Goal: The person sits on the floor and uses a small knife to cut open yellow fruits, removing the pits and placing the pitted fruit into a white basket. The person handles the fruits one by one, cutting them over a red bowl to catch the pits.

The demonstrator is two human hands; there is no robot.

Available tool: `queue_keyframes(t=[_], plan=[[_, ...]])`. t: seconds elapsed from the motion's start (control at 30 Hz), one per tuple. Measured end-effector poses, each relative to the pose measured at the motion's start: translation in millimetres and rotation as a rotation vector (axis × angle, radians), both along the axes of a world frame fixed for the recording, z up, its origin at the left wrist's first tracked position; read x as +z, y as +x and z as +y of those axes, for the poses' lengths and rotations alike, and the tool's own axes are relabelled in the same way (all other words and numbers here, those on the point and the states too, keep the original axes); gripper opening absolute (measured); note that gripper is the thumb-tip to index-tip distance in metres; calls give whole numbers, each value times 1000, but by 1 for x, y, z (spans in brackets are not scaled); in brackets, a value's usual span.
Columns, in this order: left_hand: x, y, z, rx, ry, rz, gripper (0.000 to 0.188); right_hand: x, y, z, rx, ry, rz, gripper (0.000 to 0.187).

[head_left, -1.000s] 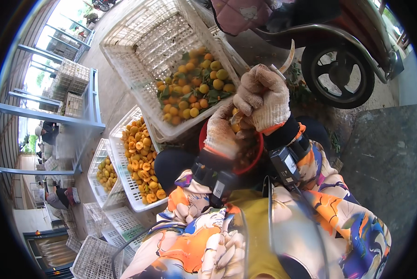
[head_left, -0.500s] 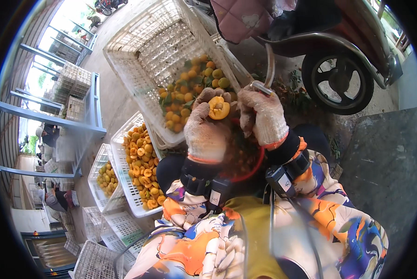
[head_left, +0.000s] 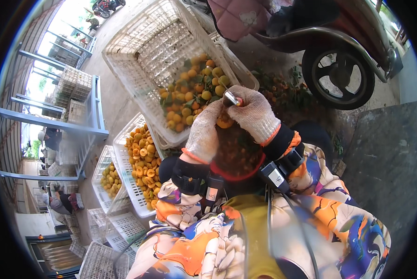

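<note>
My gloved left hand [head_left: 203, 134] is closed round an orange apricot [head_left: 224, 121], which shows in part beneath the meeting fingers of both hands. My gloved right hand [head_left: 256, 114] grips a metal pitting tool [head_left: 232, 97], its shiny end sticking out over the knuckles; the rest of it is hidden. Below both hands sits a red-rimmed bucket [head_left: 234, 177] with dark reddish bits inside. Just beyond the hands, a large white crate [head_left: 148, 60] is tilted toward me, with whole apricots [head_left: 185, 95] and leaves gathered at its near end.
Left of me, a white crate [head_left: 145, 213] holds halved apricots [head_left: 145, 162]; another holds whole greenish-yellow ones [head_left: 110, 180]. More crates [head_left: 103, 262] stand lower left. A parked scooter [head_left: 338, 76] is at upper right, with leaves and fruit scraps [head_left: 287, 86] on the ground beside it. People work at far left.
My right hand has moved left and down to meet my left hand, bringing the tool to the apricot. The opened apricot face that was turned up is now mostly covered.
</note>
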State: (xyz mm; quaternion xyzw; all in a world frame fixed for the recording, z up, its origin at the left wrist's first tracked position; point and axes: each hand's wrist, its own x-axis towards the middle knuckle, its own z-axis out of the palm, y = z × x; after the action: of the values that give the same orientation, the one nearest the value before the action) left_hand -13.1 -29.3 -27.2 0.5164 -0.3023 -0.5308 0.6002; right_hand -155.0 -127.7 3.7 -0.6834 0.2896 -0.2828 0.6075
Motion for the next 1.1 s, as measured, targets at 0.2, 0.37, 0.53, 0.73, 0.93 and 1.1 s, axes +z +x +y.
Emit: queue_keyframes(t=[0.2, 0.37, 0.53, 0.73, 0.93, 1.1], plan=[[17, -6, -2, -197, 31, 727, 46, 32, -24, 0, -151, 403, -720, 22], [28, -40, -6, -31, -12, 762, 43, 34, -31, 10, -153, 488, -979, 23], [27, -68, -6, 12, -153, 215, 35, 37, -29, 13, -210, 278, -910, 25], [33, -74, -7, 42, -95, 84, 37, 38, -28, 18, -211, 245, -890, 19], [20, -63, -8, 66, -66, 301, 41, 20, -25, 2, -154, 566, -1026, 15], [8, -78, -16, 297, -105, -878, 43, 10, -17, -2, -166, 614, -1024, 13]])
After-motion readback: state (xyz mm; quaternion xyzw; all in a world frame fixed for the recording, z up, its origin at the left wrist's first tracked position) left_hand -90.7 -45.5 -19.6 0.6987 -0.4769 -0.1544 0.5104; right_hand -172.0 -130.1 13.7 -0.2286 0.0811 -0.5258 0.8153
